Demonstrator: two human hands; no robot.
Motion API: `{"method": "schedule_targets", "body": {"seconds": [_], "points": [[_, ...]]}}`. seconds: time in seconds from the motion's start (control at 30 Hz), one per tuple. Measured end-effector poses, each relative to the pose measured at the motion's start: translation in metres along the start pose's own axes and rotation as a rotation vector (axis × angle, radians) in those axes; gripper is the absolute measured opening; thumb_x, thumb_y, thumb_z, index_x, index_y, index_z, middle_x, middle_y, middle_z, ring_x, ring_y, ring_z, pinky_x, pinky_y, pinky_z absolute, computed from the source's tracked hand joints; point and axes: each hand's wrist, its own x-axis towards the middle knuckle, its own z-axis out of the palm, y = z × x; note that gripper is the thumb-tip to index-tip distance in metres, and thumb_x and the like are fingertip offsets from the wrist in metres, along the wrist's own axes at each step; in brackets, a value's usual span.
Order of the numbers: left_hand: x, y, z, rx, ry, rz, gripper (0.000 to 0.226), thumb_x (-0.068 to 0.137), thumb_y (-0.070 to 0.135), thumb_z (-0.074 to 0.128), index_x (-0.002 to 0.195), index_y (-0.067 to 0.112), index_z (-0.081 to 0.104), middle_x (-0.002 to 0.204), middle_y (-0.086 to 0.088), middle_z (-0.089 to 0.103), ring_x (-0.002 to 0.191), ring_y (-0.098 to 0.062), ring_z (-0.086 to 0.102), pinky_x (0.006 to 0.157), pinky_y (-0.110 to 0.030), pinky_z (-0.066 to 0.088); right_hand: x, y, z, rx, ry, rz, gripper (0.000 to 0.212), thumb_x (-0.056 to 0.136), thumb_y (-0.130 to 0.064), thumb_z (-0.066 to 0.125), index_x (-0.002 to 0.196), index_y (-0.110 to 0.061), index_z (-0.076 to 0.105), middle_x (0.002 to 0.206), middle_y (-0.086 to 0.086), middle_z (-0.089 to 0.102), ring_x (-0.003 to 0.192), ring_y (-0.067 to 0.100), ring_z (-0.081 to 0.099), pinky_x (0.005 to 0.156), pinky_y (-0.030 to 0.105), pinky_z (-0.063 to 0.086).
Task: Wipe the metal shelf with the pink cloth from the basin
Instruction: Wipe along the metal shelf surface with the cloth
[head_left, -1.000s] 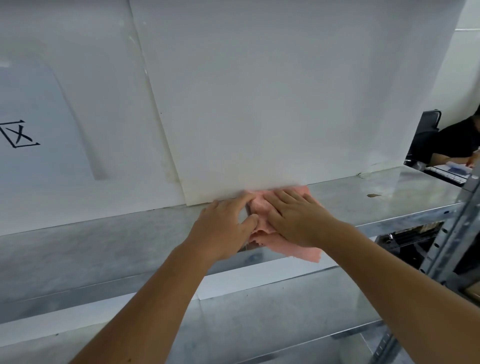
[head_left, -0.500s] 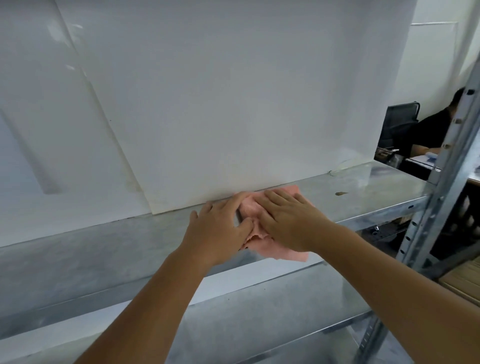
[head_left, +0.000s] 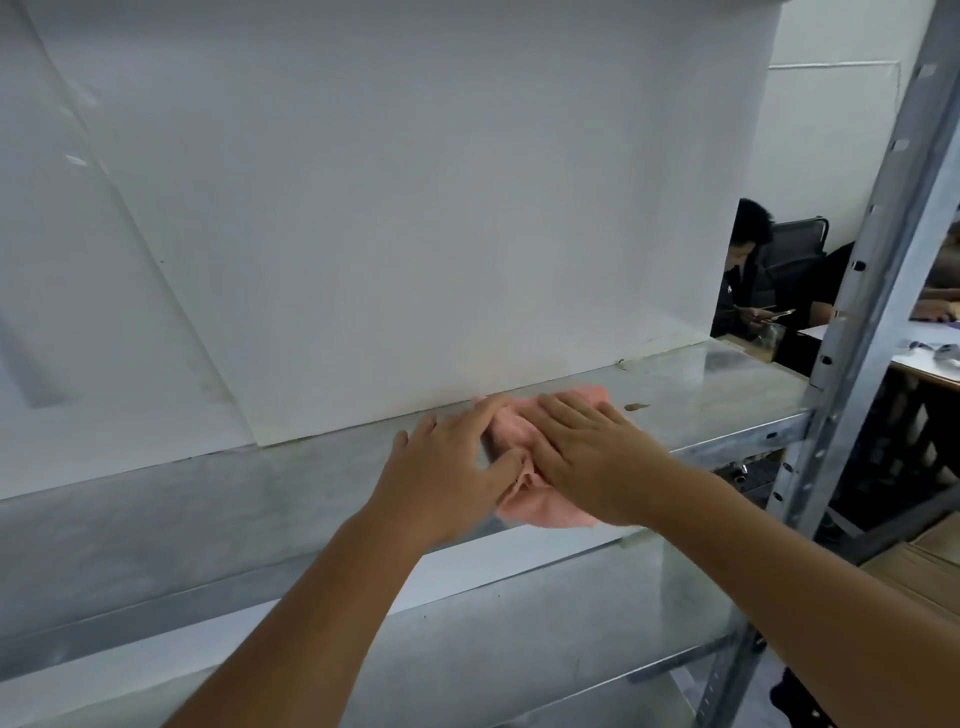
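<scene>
Both hands (left hand, right hand) press pink cloth; metal shelf beneath

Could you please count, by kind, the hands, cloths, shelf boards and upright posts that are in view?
Hands: 2, left hand and right hand
Pink cloth: 1
Shelf boards: 2, upper shelf and lower shelf
Upright post: 1
Total: 6

Left hand: palm down, fingers straight and slightly spread, thumb toward the right hand. Right hand: palm down, fingers straight and together, just beside the left. Both forearms bare, extended forward, converging from the lower edge.
</scene>
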Motion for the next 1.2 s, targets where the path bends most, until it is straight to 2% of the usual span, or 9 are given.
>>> {"method": "schedule_targets", "body": {"seconds": [0.17, 0.37, 0.6, 0.7, 0.8, 0.87, 1.0, 1.1, 1.2], "points": [[0.006, 0.014, 0.006, 0.013, -0.011, 0.011, 0.061, 0.092, 0.068, 0.044, 0.150, 0.052, 0.029, 0.149, 0.010, 0.054, 0.133, -0.024, 0.047, 0.110, -0.051, 0.035, -0.014, 0.018, 0.006, -0.050, -0.001, -0.057, 0.086, 0.096, -0.041, -0.009, 0.159, -0.004, 0.036, 0.177, 0.023, 0.016, 0.163, 0.048, 0.016, 0.126, 0.066, 0.026], [0.013, 0.024, 0.009, -0.011, 0.006, -0.022, 0.055, 0.094, 0.066, 0.044, 0.146, 0.055, 0.029, 0.145, 0.009, 0.058, 0.129, -0.027, 0.051, 0.106, -0.050, 0.041, 0.015, 0.030, 0.000, 0.135, -0.008, 0.063, 0.063, 0.112, -0.038, 0.007, 0.169, -0.014, 0.012, 0.180, 0.009, 0.005, 0.167, 0.037, 0.004, 0.131, 0.064, 0.015], [0.020, 0.051, 0.022, -0.015, 0.005, 0.027, 0.061, 0.093, 0.068, 0.047, 0.150, 0.050, 0.031, 0.143, 0.006, 0.059, 0.124, -0.027, 0.052, 0.105, -0.050, 0.042, -0.038, 0.053, 0.024, -0.080, 0.003, -0.020, 0.073, 0.101, -0.034, -0.002, 0.157, -0.003, 0.033, 0.177, 0.022, 0.015, 0.164, 0.046, 0.014, 0.127, 0.063, 0.026], [0.026, 0.058, 0.025, 0.002, 0.007, 0.039, 0.061, 0.094, 0.067, 0.047, 0.150, 0.050, 0.031, 0.140, 0.006, 0.061, 0.121, -0.028, 0.054, 0.103, -0.050, 0.043, -0.032, 0.061, 0.021, -0.038, 0.012, -0.005, 0.079, 0.099, -0.039, -0.005, 0.157, -0.003, 0.034, 0.178, 0.018, 0.012, 0.165, 0.045, 0.013, 0.128, 0.065, 0.023], [0.031, 0.060, 0.024, -0.038, 0.005, 0.032, 0.056, 0.094, 0.066, 0.047, 0.146, 0.053, 0.032, 0.127, 0.004, 0.066, 0.111, -0.026, 0.056, 0.097, -0.047, 0.045, -0.013, 0.071, 0.013, 0.036, 0.015, 0.052, 0.073, 0.103, -0.038, -0.001, 0.161, -0.005, 0.029, 0.180, 0.012, 0.009, 0.165, 0.042, 0.010, 0.129, 0.065, 0.019], [0.033, 0.059, 0.024, -0.061, 0.008, 0.026, 0.055, 0.094, 0.067, 0.047, 0.145, 0.054, 0.033, 0.108, -0.001, 0.065, 0.096, -0.023, 0.053, 0.086, -0.043, 0.044, -0.007, 0.077, 0.010, 0.086, -0.026, 0.080, 0.069, 0.106, -0.035, 0.002, 0.164, -0.006, 0.024, 0.180, 0.011, 0.007, 0.166, 0.040, 0.008, 0.130, 0.065, 0.017], [0.029, 0.057, 0.023, -0.079, 0.021, 0.022, 0.056, 0.094, 0.069, 0.048, 0.145, 0.051, 0.033, 0.078, 0.012, 0.043, 0.088, -0.020, 0.048, 0.076, -0.040, 0.041, -0.013, 0.076, 0.013, 0.086, 0.009, 0.116, 0.065, 0.106, -0.032, 0.006, 0.154, -0.005, 0.040, 0.178, 0.012, 0.017, 0.165, 0.040, 0.014, 0.130, 0.065, 0.019], [0.027, 0.052, 0.024, -0.085, 0.018, 0.001, 0.055, 0.093, 0.068, 0.047, 0.144, 0.054, 0.031, 0.077, 0.011, 0.042, 0.084, -0.019, 0.043, 0.072, -0.039, 0.040, -0.019, 0.064, 0.010, 0.163, 0.008, 0.167, 0.066, 0.105, -0.031, 0.004, 0.149, -0.004, 0.045, 0.177, 0.013, 0.020, 0.166, 0.040, 0.011, 0.130, 0.067, 0.014], [0.024, 0.046, 0.022, -0.116, 0.009, -0.010, 0.061, 0.086, 0.073, 0.036, 0.144, 0.059, 0.027, 0.083, 0.009, 0.048, 0.084, -0.019, 0.046, 0.073, -0.041, 0.044, -0.024, 0.046, 0.004, 0.226, 0.022, 0.242, 0.054, 0.114, -0.031, 0.015, 0.154, -0.004, 0.039, 0.178, 0.016, 0.017, 0.166, 0.040, 0.008, 0.131, 0.066, 0.012]]}}
